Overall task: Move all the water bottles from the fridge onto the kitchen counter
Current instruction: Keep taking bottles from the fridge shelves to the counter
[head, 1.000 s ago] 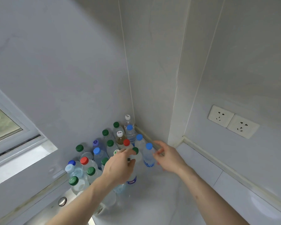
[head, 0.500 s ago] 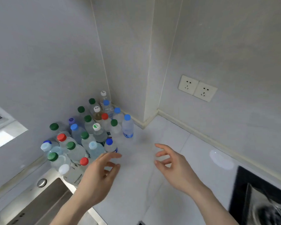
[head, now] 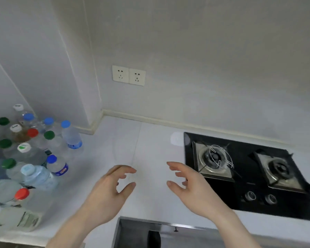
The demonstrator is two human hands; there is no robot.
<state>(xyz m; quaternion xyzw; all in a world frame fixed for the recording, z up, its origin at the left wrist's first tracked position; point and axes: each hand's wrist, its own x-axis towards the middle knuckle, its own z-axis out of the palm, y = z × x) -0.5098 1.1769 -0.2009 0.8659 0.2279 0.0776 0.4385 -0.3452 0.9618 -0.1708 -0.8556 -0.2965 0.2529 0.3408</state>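
Observation:
Several clear water bottles [head: 32, 154] with blue, green, red and white caps stand crowded on the white kitchen counter [head: 150, 140] at the left, in the wall corner. The nearest to my hands is a small bottle with a dark blue cap [head: 57, 165]; another blue-capped bottle [head: 71, 135] stands at the cluster's right edge. My left hand [head: 111, 192] and my right hand [head: 190, 187] hover over the bare counter middle, fingers curled apart, holding nothing. The fridge is out of view.
A black two-burner gas hob [head: 249, 174] is set into the counter at the right, close to my right hand. A double wall socket [head: 128, 75] sits on the back wall. A metal-edged opening [head: 136, 231] shows below the counter's front edge.
Both hands let go of bottles at the corner cluster and pulled back, empty. The view swung right, so the bottles slid to the left edge and the hob came into sight.

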